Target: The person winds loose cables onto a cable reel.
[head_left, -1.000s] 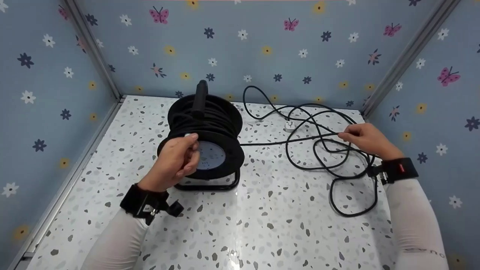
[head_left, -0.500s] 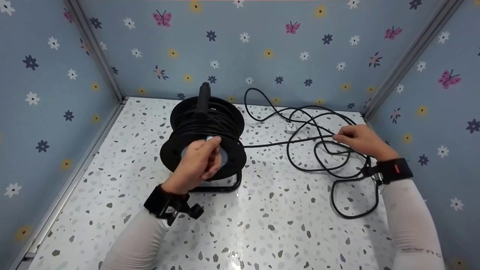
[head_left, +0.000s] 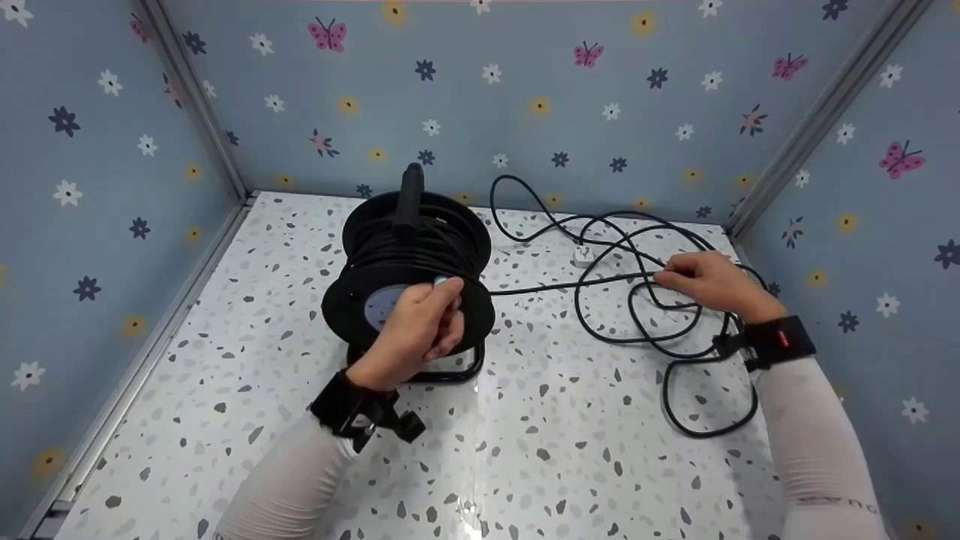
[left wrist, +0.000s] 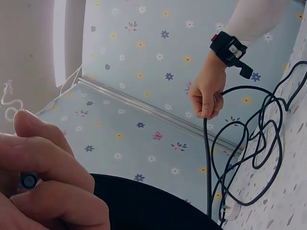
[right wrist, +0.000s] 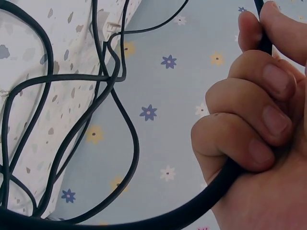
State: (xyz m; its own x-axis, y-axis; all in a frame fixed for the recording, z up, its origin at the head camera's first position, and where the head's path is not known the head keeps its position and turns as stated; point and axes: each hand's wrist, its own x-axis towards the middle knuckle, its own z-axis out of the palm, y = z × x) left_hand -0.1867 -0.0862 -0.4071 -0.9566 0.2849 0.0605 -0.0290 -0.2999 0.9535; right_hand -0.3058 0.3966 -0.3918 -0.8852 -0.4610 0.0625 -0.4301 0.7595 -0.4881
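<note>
Two hands at a black cable reel, one on its crank knob, one on the loose cable.

The left hand [head_left: 420,326] curls round a small silvery knob [head_left: 440,283] on the near face of the cable reel [head_left: 409,277]; the fingers hide most of the knob, and the left wrist view shows only its tip between them. Well to that hand's right, the right hand [head_left: 709,281] closes round the black cable [head_left: 570,285], which runs taut back to the reel. Beyond and beneath the right hand the cable lies in tangled loops on the speckled tabletop [head_left: 525,450]; a white plug [head_left: 581,256] sits just past its knuckles, small and hard to make out.
</note>
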